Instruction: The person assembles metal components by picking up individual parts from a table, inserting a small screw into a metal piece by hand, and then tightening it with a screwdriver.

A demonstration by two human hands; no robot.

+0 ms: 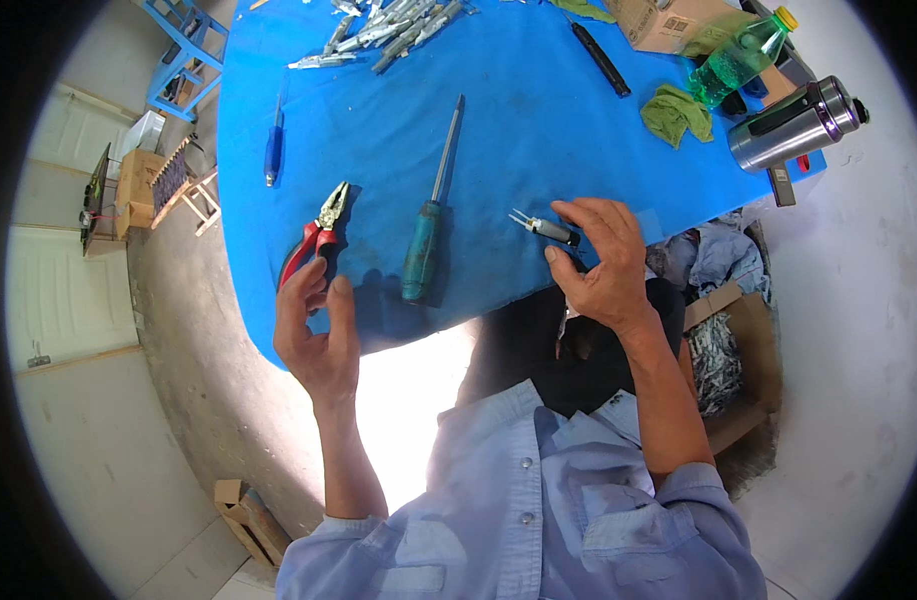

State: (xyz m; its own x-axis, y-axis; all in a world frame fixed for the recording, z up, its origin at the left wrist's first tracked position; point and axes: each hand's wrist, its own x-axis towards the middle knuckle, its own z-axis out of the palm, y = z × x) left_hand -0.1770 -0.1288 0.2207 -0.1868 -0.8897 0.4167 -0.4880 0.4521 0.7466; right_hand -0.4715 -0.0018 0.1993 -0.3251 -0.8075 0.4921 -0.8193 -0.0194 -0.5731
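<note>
My left hand [319, 337] is held with thumb and fingers apart at the handles of red-and-black combination pliers [322, 231]. Its fingertips overlap the handle ends; touch cannot be told. The pliers' jaws point away from me. At the front right of the table, my right hand [608, 262] curves beside a small grey cylindrical part [553, 232] with two pale prongs. The thumb and index finger are spread, and no grip on the part shows. Between the hands lies a large screwdriver [422, 251] with a worn teal handle, its shaft pointing away.
A blue-covered table [496, 180] carries a heap of grey-white parts [398, 30], a blue screwdriver [274, 154], a black pen-like tool [601, 60], a green cloth [677, 116], a green bottle [740, 64] and a steel flask [792, 127]. A carton of scrap [751, 337] stands right of my lap.
</note>
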